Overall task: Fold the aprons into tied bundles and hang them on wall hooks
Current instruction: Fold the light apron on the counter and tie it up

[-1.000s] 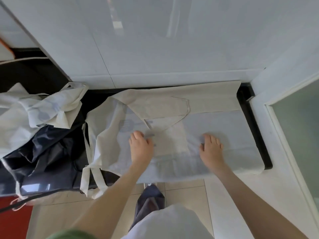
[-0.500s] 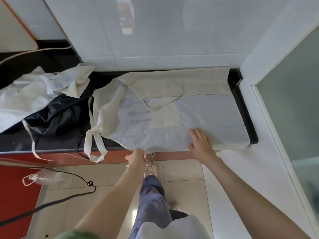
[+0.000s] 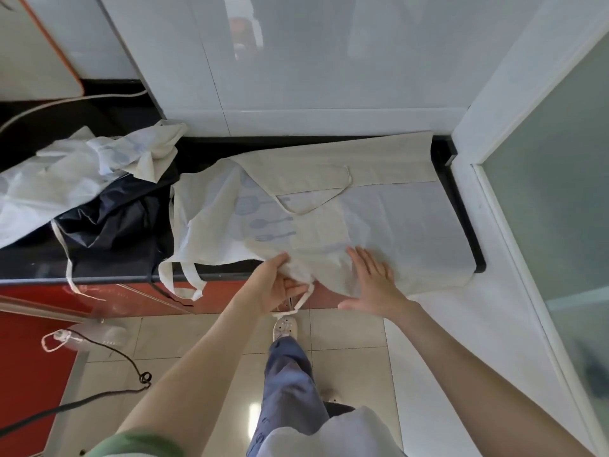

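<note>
At the front edge of the black counter (image 3: 211, 148), the cream apron (image 3: 395, 225) lies spread flat. The left hand (image 3: 273, 285) curls its fingers round the apron's bunched hem, where a tie strap (image 3: 301, 300) dangles. The right hand (image 3: 375, 282) presses flat just beside it, fingers straight and apart. More aprons (image 3: 82, 173) are heaped toward the counter's left end.
</note>
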A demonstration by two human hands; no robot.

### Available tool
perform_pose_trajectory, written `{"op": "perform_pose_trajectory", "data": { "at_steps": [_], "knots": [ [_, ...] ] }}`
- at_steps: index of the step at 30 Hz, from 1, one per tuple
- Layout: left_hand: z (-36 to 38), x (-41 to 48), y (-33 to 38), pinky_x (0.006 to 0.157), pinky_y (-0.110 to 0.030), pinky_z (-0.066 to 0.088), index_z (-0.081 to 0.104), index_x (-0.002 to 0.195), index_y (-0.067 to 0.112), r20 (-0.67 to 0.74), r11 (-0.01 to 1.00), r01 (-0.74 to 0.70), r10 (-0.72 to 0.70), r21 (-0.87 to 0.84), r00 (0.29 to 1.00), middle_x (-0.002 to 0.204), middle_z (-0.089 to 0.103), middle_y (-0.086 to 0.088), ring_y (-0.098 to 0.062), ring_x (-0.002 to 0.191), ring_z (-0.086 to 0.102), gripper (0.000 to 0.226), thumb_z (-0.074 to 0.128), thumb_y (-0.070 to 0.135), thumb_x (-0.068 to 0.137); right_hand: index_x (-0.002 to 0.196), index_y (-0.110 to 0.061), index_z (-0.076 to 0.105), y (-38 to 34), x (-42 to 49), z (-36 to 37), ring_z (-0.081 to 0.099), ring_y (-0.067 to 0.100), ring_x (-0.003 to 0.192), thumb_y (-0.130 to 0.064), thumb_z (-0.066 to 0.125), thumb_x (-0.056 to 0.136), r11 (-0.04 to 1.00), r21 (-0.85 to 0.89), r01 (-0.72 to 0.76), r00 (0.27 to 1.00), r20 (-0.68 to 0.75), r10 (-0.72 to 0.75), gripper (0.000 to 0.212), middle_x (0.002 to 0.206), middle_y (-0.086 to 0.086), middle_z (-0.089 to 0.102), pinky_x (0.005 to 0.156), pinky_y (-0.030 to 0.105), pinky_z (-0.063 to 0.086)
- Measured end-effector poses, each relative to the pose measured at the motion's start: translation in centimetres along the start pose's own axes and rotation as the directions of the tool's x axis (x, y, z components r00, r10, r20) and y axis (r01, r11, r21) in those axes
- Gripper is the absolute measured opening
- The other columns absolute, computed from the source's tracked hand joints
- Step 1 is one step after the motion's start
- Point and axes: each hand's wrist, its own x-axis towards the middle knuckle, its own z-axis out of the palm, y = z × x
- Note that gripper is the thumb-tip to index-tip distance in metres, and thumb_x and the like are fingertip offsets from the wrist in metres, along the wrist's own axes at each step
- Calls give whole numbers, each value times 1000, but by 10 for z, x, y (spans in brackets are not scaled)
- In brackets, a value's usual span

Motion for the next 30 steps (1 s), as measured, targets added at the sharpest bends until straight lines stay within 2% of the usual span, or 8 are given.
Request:
{"op": "perform_pose_trajectory", "data": {
  "at_steps": [3, 9, 17, 22, 25, 27, 29, 30],
  "knots": [
    [20, 0, 19, 51, -28, 57, 56, 104, -3, -3, 982, -56, 56, -182, 998, 73, 71, -15, -19, 56, 68, 38, 33, 28, 105, 151, -29, -10, -11, -1, 0, -8, 18, 149, -57, 75, 69, 994, -88, 72, 978, -192, -88, 122, 162, 1, -3, 116, 46, -8],
    [34, 0, 45, 46, -30, 56, 49, 124, -2, -143, 808, -137, 66, -573, 988, 80, 69, -18, -26, 57, 70, 36, 36, 25, 105, 119, -7, 50, -1, 8, -10, 53, 34, 105, 5, 77, 54, 985, -116, -127, 787, -617, 28, 72, 111, 14, 58, 93, 51, 41],
    [15, 8, 61, 46, -24, 54, 57, 121, -9, -328, 757, -226, 15, -613, 944, 71, 71, -17, -24, 52, 69, 35, 31, 3, 101, 113, -9, 60, 36, 23, -63, 41, 31, 117, 1, 57, 83, 907, 5, -421, 721, -605, 338, 32, 123, 12, 50, 98, 39, 22],
    [15, 4, 84, 80, -28, 58, 46, 97, 1, -418, 721, -288, -2, -630, 908, 106, 63, -23, -31, 82, 69, 14, 32, 3, 99, 108, -11, 64, 44, 48, -91, 39, 28, 113, -3, 51, 92, 878, -29, -478, 715, -593, 370, 22, 119, 9, 52, 95, 39, 24],
    [14, 23, 100, 90, -27, 48, 49, 102, 14, -569, 942, -218, 37, -254, 822, 143, 43, -21, -34, 118, 54, 8, 43, 12, 99, 119, -15, 63, 41, 72, -102, 38, 26, 115, -3, 46, 96, 875, -92, -474, 760, -544, 355, 31, 118, 6, 56, 95, 37, 20],
    [11, 37, 108, 103, -37, 38, 33, 138, 14, -685, 987, -80, 152, 136, 713, 149, 32, -19, -35, 132, 38, 54, 56, 19, 90, 120, -16, 63, 38, 90, -106, 37, 25, 114, 0, 46, 94, 882, -116, -456, 777, -535, 331, 35, 116, 4, 57, 97, 37, 17],
    [10, 51, 117, 102, -39, 36, 26, 139, 16, -615, 871, -18, 361, 491, 701, 144, 26, -13, -32, 131, 31, 69, 65, 23, 83, 118, -16, 64, 34, 108, -107, 36, 24, 115, 3, 49, 90, 876, -129, -464, 782, -524, 337, 37, 117, 3, 56, 101, 38, 17],
    [9, 57, 115, 105, -41, 33, 27, 140, 19, -450, 699, -31, 494, 715, 744, 145, 22, -11, -31, 134, 25, 71, 67, 27, 82, 117, -16, 64, 32, 112, -107, 35, 23, 117, 4, 51, 89, 873, -127, -471, 782, -518, 347, 37, 120, 3, 55, 104, 39, 18]
  ]
}}
